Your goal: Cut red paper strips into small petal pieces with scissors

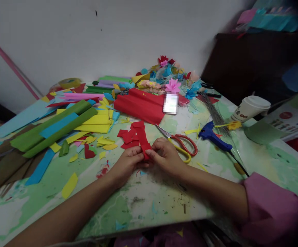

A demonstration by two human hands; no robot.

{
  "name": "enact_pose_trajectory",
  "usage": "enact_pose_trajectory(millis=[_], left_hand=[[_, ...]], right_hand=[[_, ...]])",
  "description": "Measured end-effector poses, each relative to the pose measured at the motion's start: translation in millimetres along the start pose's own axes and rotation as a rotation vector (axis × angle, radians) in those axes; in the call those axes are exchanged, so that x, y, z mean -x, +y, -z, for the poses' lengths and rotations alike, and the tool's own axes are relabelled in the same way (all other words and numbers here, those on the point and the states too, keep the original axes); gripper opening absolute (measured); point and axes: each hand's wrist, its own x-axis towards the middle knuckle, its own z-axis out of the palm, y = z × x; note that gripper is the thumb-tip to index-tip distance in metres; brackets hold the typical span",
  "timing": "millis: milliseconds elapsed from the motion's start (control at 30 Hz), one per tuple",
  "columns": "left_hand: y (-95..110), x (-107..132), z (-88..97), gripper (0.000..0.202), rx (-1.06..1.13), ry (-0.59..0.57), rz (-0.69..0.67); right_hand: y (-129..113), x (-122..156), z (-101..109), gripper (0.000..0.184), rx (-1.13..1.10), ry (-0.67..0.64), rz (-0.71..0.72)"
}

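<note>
My left hand and my right hand meet at the middle of the table, both pinched on the near end of a red paper strip. The strip runs away from me over a small heap of red paper pieces. Red-and-yellow scissors lie just right of my right hand, touching neither hand.
A blue glue gun and thin wires lie to the right, near a white paper cup. Folded red crepe paper, green, yellow and blue sheets, paper flowers and a tape roll crowd the back. Scraps litter the green tabletop.
</note>
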Motion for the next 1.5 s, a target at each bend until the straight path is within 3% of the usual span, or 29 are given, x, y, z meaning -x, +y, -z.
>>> enact_pose_trajectory(millis=[367,567,767,1000,1200,1500], left_hand=[[0,3,-0.7,0.023,-0.116,-0.052,0.050],[1,3,1.5,0.026,-0.162,-0.135,0.040],[0,3,3.6,0.023,-0.180,-0.175,0.033],[0,5,3.6,0.025,-0.144,-0.161,0.047],[1,6,-3.8,0.035,-0.290,-0.140,-0.010],[2,5,-5.2,0.032,-0.340,-0.129,0.010]], right_hand=[[-4,2,0,0.015,-0.094,0.078,-0.005],[-8,1,-2,0.010,-0.236,0.055,-0.250],[-9,1,-2,0.010,-0.323,0.092,-0.273],[-8,1,-4,0.010,-0.390,0.090,-0.315],[-8,1,-5,0.011,-0.411,0.102,-0.336],[-6,2,-6,0.014,-0.494,0.106,-0.361]])
